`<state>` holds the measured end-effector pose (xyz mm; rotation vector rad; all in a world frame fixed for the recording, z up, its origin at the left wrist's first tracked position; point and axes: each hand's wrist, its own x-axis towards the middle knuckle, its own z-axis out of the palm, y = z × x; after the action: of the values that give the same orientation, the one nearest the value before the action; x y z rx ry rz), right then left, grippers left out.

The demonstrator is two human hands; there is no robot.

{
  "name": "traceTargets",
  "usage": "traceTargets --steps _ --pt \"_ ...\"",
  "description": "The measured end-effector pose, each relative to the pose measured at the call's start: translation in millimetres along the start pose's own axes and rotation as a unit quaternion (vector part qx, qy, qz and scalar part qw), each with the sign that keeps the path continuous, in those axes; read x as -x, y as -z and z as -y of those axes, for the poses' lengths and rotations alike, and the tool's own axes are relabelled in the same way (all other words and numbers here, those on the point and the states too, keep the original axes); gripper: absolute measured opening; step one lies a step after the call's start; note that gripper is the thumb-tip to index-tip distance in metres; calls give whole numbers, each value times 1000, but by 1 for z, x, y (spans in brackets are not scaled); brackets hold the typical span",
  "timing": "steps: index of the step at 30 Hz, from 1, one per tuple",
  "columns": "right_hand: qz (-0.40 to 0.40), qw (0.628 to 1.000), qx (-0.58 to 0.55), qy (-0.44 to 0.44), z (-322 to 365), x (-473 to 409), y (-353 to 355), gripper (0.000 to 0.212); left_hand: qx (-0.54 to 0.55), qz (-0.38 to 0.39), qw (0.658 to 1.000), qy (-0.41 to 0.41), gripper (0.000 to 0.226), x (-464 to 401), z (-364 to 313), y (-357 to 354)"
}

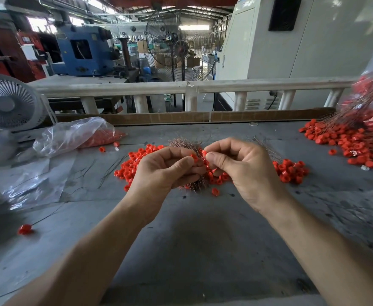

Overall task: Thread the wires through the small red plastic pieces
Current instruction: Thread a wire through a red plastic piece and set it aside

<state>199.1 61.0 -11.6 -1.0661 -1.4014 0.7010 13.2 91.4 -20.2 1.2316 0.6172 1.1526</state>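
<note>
Two hands over grey table (203, 239), left hand (165, 171) gripping wire bundle (184, 144), right hand (243, 168) pinching red plastic piece (203, 153), loose red pieces pile (290, 171) beneath

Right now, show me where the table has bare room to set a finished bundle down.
Bare grey table lies between the forearms, near of the central red pieces. Another bare strip runs behind them, up to the cardboard edge. Crowded: the left, with plastic bags and loose wires, and the far right heap.
</note>
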Motion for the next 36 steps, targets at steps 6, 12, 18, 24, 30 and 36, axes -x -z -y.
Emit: traceTargets --steps 6,12,18,24,30,36 --pt "-7 994 92 58 2 3 -4 12 -67 5 997 -41 22 2 -1 -3" --pt "-8 985 136 103 3 3 -4 11 -91 4 994 -60 15 3 -1 -5" --pt "-8 981 151 119 4 3 -4 10 -108 4 992 -70 15 3 0 -5" --pt "3 977 162 137 5 3 -3 10 -113 3 991 -73 18 3 1 -5" --pt "4 981 135 136 6 3 -2 10 -93 14 993 -64 20 2 1 -4" --pt "10 984 122 132 6 3 -2 10 -64 17 997 -38 25 3 1 -3"
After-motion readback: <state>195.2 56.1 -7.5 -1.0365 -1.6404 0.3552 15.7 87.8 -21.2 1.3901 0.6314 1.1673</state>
